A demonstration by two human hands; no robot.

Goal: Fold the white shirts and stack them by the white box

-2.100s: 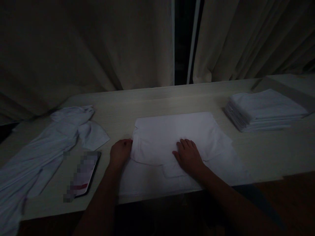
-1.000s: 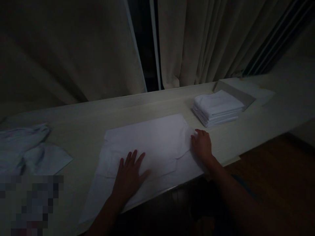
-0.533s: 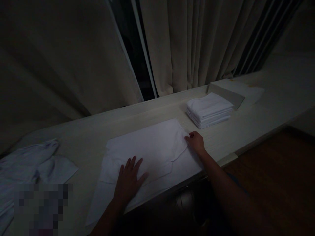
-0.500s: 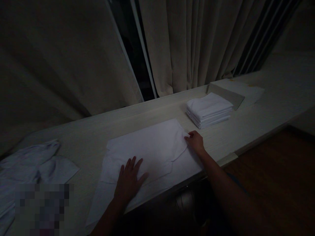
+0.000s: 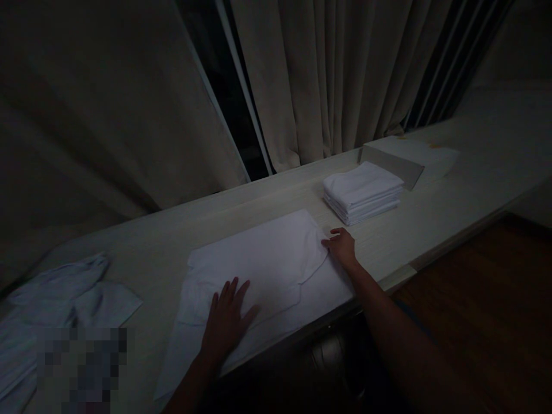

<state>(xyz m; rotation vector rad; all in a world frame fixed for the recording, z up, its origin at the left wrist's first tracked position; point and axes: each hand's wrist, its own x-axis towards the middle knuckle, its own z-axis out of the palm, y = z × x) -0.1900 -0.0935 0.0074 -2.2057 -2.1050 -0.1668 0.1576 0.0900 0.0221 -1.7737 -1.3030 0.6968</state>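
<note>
On my feed the white cloth [image 5: 267,253] lies mid-counter [image 5: 146,241], folded partway, I judge: smooth, flat layers on top, uneven edges on the near side. My left hand [image 5: 226,322] is spread open on it; my right hand [image 5: 342,248] is at its right edge, pinching or not, I can't tell. Far right, a squared stack [image 5: 364,187] looks finished; left, a soft, crumpled garment [image 5: 60,293] lies unfolded.
</note>
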